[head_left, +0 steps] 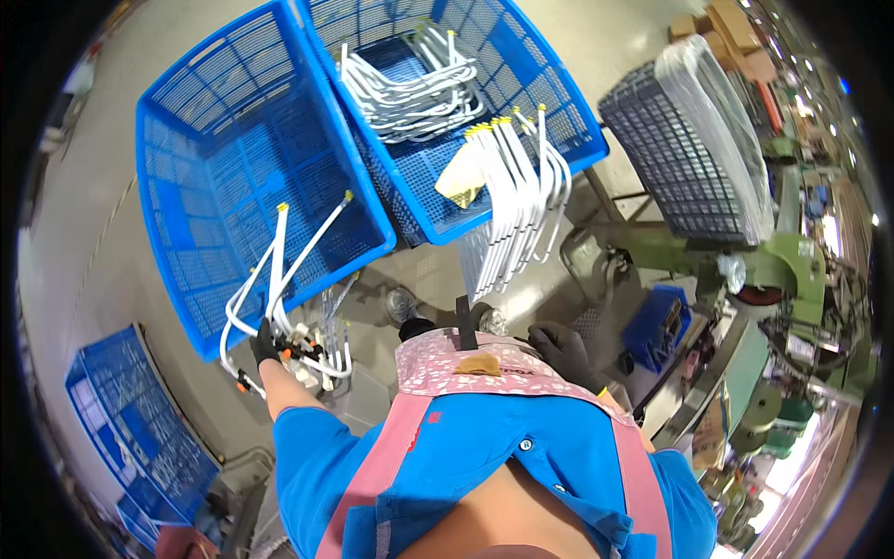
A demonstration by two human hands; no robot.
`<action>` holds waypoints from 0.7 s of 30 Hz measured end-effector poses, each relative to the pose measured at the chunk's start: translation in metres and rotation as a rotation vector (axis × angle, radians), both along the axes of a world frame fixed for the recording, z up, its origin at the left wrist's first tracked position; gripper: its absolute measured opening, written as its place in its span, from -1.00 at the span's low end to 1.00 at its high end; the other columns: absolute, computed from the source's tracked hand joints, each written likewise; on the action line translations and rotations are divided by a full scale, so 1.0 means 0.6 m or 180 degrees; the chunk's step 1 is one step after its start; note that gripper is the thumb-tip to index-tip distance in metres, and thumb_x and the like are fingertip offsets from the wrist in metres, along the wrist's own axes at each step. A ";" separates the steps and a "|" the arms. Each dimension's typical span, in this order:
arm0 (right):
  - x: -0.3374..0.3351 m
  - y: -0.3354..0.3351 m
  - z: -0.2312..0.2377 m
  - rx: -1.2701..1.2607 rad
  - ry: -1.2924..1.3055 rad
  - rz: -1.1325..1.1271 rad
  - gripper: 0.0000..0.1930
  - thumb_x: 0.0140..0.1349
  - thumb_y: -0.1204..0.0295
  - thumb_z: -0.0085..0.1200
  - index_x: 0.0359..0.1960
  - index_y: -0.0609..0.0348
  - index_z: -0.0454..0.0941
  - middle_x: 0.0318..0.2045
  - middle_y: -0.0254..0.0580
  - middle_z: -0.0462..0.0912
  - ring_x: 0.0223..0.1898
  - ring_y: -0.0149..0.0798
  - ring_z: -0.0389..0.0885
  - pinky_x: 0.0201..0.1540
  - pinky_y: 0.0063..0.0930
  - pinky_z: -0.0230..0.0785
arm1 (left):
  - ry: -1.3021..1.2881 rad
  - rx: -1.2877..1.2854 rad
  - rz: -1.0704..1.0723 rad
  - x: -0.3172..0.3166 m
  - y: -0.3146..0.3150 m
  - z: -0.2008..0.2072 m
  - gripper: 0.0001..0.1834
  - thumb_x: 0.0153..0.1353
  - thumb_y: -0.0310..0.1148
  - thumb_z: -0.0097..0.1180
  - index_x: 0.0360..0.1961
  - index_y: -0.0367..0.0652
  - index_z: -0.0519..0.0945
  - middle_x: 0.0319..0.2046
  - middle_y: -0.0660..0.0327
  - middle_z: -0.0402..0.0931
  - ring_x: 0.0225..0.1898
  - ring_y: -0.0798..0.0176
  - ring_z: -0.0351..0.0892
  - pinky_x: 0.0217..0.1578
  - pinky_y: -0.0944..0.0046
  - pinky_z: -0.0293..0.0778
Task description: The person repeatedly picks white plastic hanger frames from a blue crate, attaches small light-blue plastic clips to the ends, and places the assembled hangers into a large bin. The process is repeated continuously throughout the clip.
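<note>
At the lower left, my left hand (264,343) in a dark glove is closed around a white bent metal tube (277,252). Several such tubes cluster there, with yellow tips at their upper ends and black and orange fittings (312,352) near my fingers. Their upper ends lean over the near edge of the left blue basket (372,244). My right hand (559,352), also gloved, hangs beside my pink apron (438,365) with loosely extended fingers and nothing visible in it.
White bent tubes (410,102) lie in the right blue basket (582,154), and a row of more tubes (507,205) hangs over its near edge. A grey crate (675,149), a green machine (792,265) and a small blue bin (656,326) stand at right. Another blue crate (140,429) is at lower left.
</note>
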State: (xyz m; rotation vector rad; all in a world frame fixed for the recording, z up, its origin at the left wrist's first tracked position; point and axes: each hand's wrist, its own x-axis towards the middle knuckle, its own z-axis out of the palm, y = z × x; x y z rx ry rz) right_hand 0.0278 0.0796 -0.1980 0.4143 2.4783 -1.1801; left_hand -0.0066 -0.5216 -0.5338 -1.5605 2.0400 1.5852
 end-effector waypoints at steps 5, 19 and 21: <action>-0.013 0.011 0.000 0.0088 -0.0007 -0.0123 -0.74 0.24 0.31 0.03 -0.29 0.32 0.56 -0.44 0.09 0.60 -0.41 0.04 0.61 -0.36 -0.24 0.40 | 0.0603 -0.0428 0.0325 -0.035 0.083 0.109 -0.64 0.14 -0.15 0.11 -0.50 -0.32 0.57 -0.68 0.17 0.44 -0.66 0.24 0.38 -0.58 0.18 0.28; -0.128 0.331 -0.279 -0.0740 0.0026 -0.0756 -0.79 0.24 0.35 0.03 -0.28 0.22 0.63 -0.53 -0.31 0.62 -0.52 -0.46 0.54 -0.45 -0.54 0.38 | 0.1396 -0.1607 -0.0915 0.001 0.501 0.543 -0.76 0.26 -0.30 0.11 -0.18 -0.24 0.62 -0.47 0.31 0.52 -0.48 0.43 0.41 -0.45 0.38 0.32; -0.180 0.389 -0.334 -0.0715 -0.0283 -0.0772 -0.75 0.15 0.28 0.07 -0.34 0.22 0.63 -0.52 -0.11 0.64 -0.48 -0.20 0.62 -0.39 -0.36 0.45 | 0.1518 -0.1942 -0.0748 0.030 0.565 0.591 -0.79 0.25 -0.42 0.06 -0.16 -0.30 0.59 -0.44 0.28 0.54 -0.45 0.43 0.42 -0.43 0.42 0.32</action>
